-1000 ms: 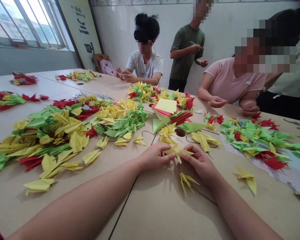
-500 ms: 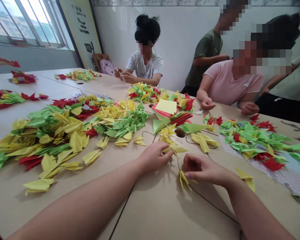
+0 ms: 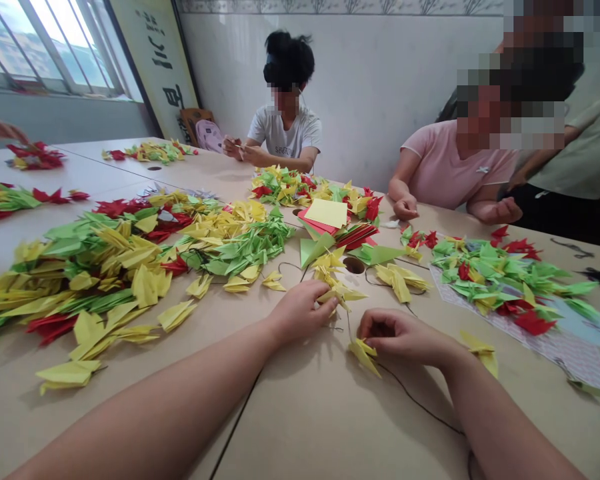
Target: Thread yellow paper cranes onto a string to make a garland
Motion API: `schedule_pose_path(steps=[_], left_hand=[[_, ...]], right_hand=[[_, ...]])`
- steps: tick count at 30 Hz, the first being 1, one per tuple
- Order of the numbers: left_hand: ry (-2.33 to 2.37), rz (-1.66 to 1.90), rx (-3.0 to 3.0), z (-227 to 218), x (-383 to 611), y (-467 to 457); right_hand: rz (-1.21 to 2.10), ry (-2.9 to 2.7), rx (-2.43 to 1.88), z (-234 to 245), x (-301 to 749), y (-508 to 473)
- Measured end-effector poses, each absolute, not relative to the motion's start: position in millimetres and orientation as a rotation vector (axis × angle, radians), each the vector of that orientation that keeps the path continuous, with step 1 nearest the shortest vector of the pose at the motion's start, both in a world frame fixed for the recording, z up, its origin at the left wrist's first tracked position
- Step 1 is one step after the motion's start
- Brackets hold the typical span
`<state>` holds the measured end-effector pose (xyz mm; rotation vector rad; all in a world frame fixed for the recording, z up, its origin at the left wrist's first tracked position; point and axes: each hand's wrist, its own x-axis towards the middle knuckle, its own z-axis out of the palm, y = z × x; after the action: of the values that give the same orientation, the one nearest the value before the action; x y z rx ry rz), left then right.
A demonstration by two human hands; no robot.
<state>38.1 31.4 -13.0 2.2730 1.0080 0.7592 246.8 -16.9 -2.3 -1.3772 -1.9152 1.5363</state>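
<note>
My left hand [image 3: 300,308] is closed, thumb and fingers pinching a yellow folded paper crane [image 3: 344,292] by its near side. Beside it, my right hand [image 3: 405,337] has its fingers curled on a second yellow paper crane [image 3: 364,358], which tilts downward. A dark string [image 3: 420,400] trails from this crane under my right forearm, and a thin stretch of it runs up between the two cranes. More yellow cranes [image 3: 325,263] lie bunched just beyond my left hand. My right fingertips are partly hidden behind the curled hand.
Large heaps of yellow, green and red cranes [image 3: 115,247] cover the left side. Square paper sheets [image 3: 327,213] lie ahead, near a round table hole [image 3: 354,265]. Another crane heap [image 3: 500,277] sits at right on patterned paper. People [image 3: 287,127] work across the table [image 3: 300,427].
The crane at my right hand has swung up slightly and turned. My left hand keeps its pinch. A co-worker's hand at far left has lowered to the red pile; a standing person has moved right.
</note>
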Motion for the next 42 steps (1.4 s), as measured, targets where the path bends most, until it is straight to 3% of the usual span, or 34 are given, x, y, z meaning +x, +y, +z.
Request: schedule_pose_path(steps=[18,25,32,42], left_hand=[[0.988,0.831,2.475,-17.1,37.6,30.3],[0.975,1.174,2.48,-13.1,34.9,20.8],[0.772,0.965,2.74,-5.4,36.7,11.5],[0.73,0.893,2.49,-10.0,37.3,22.7]], right_hand=[[1.619,-1.27,-0.987,-16.2,248.0,-18.4],[1.554,-1.176,-1.023,-14.2,236.0,-18.6],[1.345,-1.247,-1.156,-14.6,214.1,-26.5],[1.265,-1.354,-1.097,-20.0,217.7,-20.7]])
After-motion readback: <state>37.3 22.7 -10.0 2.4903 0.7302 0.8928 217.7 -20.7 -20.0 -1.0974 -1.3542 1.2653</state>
